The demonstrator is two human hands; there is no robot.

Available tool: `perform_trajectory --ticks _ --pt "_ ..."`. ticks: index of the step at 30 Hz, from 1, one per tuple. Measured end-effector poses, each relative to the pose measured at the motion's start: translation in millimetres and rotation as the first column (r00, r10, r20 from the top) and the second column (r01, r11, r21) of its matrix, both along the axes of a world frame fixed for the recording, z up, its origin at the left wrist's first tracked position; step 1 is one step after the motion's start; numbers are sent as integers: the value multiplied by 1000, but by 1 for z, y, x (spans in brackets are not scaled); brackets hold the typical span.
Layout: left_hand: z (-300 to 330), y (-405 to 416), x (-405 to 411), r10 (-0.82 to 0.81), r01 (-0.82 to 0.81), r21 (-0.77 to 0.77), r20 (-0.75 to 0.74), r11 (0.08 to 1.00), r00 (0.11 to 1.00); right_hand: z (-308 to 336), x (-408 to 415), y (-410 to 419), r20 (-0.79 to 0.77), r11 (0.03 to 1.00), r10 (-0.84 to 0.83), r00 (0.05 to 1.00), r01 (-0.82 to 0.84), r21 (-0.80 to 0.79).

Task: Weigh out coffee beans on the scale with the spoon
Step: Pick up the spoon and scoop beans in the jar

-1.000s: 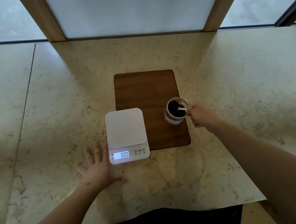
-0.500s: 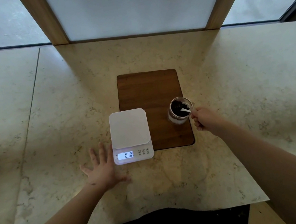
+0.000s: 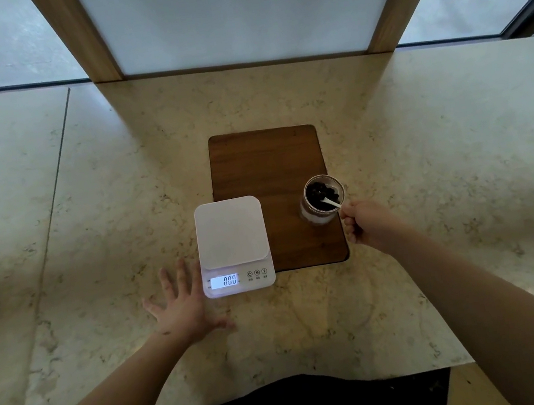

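Spoon [image 3: 330,202] handle seemingly pinched in right hand [image 3: 362,224] fingers, left hand [image 3: 184,305] fingers splayed beside scale [image 3: 233,245]

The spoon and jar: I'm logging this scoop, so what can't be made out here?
- Spoon bowl, head view: buried in beans, load unknown.
- Spoon handle end: hidden in right hand.
- Jar fill depth: top-down angle hides it.
- Scale button labels: too small.

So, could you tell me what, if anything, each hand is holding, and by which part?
The right hand pinches the white spoon by its handle end, the bowl in the jar. The left hand lies flat, holding nothing.
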State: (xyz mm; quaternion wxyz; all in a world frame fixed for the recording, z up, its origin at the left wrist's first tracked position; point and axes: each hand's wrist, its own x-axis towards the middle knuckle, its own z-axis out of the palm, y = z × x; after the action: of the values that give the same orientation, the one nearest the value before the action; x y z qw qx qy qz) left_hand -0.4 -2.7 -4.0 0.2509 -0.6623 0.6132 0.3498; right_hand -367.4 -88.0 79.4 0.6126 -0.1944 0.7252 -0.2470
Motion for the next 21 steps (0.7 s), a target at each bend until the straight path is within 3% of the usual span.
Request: perform_trajectory --ticks 13,15,16,17,19,21 --pt "7 1 -2 6 -6 10 0 1000 1000 -4 3 8 73 997 -77 994 78 -17" --pt "6 0 -3 5 -5 11 3 1000 1000 -3 4 9 6 999 -30 1000 31 -42" --pt "6 0 -3 5 -5 11 5 1000 1000 -2 4 9 -125 994 57 990 -67 -81" --pt "5 1 -2 3 -3 8 5 1000 1000 -1 3 9 -327 969 165 930 -215 -124" --pt "3 1 -2 -1 1 2 2 1000 1000 2 -2 8 -711 845 266 651 -512 -152" --pt "1 1 0 -4 4 -5 2 1000 1000 8 -7 5 -881 729 261 393 -679 -87"
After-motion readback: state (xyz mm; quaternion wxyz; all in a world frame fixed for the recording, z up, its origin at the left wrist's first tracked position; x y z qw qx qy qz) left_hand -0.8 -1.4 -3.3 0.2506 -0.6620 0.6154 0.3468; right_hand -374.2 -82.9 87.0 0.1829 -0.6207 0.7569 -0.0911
